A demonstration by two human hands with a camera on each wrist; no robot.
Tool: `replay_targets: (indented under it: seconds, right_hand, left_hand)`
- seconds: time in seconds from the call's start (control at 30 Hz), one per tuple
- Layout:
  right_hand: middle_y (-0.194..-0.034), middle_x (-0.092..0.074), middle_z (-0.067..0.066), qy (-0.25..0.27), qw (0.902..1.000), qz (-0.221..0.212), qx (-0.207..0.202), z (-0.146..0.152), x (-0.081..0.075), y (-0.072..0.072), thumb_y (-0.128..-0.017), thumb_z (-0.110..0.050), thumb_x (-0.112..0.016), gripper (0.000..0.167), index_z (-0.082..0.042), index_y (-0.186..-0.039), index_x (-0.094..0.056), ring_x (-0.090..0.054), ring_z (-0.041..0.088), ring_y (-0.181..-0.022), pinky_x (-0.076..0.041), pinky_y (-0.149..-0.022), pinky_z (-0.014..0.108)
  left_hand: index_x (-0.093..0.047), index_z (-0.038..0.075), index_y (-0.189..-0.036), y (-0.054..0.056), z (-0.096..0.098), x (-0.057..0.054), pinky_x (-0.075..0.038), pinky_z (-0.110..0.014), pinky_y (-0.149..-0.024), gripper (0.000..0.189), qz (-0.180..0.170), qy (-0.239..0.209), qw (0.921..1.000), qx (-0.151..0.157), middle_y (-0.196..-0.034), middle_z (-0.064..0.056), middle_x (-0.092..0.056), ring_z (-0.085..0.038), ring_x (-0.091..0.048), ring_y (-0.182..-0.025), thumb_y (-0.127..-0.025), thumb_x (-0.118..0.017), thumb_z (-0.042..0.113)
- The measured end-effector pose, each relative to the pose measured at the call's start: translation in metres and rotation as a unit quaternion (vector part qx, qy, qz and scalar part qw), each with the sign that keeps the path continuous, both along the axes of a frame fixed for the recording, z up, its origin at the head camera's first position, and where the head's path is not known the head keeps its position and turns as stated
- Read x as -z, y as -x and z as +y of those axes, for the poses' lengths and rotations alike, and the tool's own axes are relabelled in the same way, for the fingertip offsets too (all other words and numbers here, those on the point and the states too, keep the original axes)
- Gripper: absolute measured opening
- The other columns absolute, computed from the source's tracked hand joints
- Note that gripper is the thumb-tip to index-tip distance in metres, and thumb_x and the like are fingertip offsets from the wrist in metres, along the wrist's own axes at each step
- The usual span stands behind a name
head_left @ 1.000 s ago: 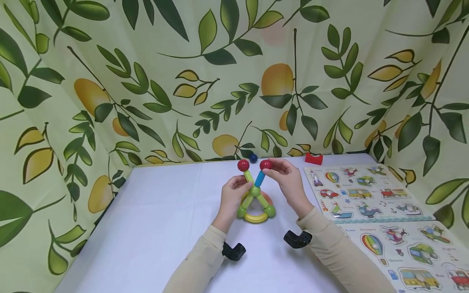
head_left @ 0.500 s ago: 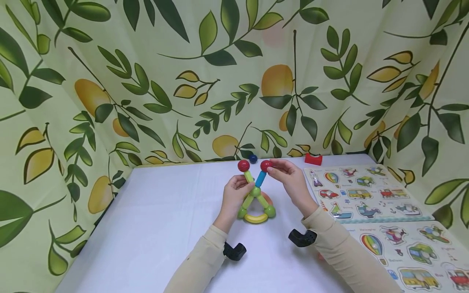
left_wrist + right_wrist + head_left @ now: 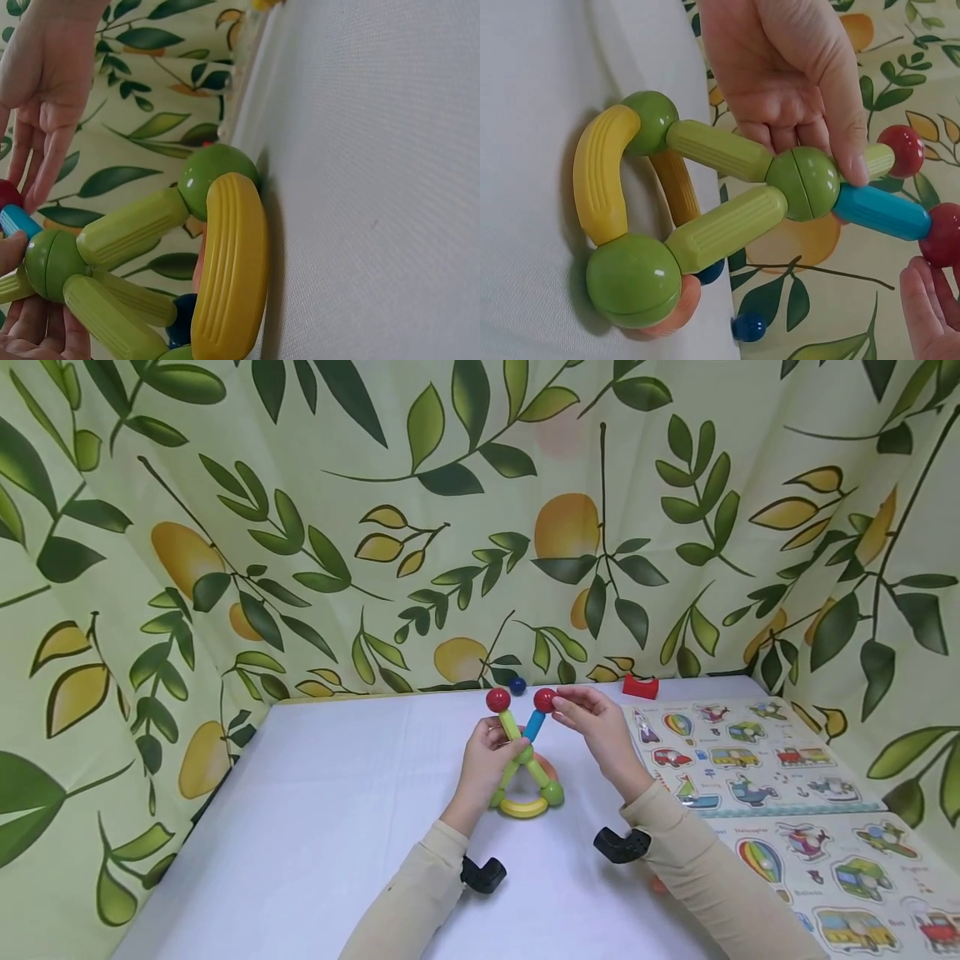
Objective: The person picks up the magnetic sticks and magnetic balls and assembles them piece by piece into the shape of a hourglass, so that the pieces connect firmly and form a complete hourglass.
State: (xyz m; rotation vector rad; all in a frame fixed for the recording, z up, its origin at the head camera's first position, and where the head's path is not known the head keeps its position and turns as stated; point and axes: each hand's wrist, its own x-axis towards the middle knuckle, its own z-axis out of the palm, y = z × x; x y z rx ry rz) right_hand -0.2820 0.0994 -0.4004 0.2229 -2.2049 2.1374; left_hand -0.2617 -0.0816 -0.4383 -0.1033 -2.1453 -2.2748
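A magnetic stick-and-ball toy stands on the table, its yellow curved piece (image 3: 600,176) and green balls (image 3: 634,281) at the bottom. Light green sticks (image 3: 724,229) rise to an upper green ball (image 3: 804,184). From there, a light green stick and a blue stick (image 3: 881,212) spread upward, each capped by a red ball (image 3: 498,699). My left hand (image 3: 486,770) grips the toy just above the upper green ball, thumb against the sticks. My right hand (image 3: 597,732) pinches the red ball (image 3: 545,700) on the blue stick, which touches that ball.
Behind the toy is a small dark blue ball (image 3: 517,685). A red block (image 3: 641,687) with a curved top lies at the back right. Picture puzzle boards (image 3: 750,756) cover the table's right side. Patterned cloth (image 3: 420,568) hangs behind the white table (image 3: 337,810).
My left hand has shifted slightly right and now covers part of the upper green ball. My right hand has moved a little right and still holds the red ball.
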Motion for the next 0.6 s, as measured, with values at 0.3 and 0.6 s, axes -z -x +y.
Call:
replay_targets:
  seconds: [0.3,0.6]
  right_hand:
    - [-0.128,-0.062,0.015,-0.026,0.9993,-0.015,-0.024,0.005,-0.002,0.003,-0.095,-0.032,-0.067,0.049,0.000,-0.131,-0.056,-0.069,0.007,-0.103,-0.055,-0.095,0.031]
    - [-0.102,-0.072,0.004,-0.361,0.9068,-0.098,-0.194,0.064,0.011,0.002,-0.087,-0.027,-0.077,0.031,-0.008,-0.110,-0.069,-0.061,0.020,-0.095,-0.053,-0.089,0.039]
  left_hand:
    - [-0.049,0.005,-0.124,0.000,-0.001,0.001,-0.055,-0.030,-0.097,0.040,0.000,0.014,0.9999,-0.003,-0.122,-0.016,-0.069,-0.015,-0.062,-0.105,-0.092,-0.071,0.014]
    - [-0.050,0.003,-0.122,0.001,0.002,0.000,-0.056,-0.031,-0.095,0.039,0.002,0.003,1.0000,-0.007,-0.120,-0.017,-0.069,-0.016,-0.062,-0.103,-0.091,-0.071,0.010]
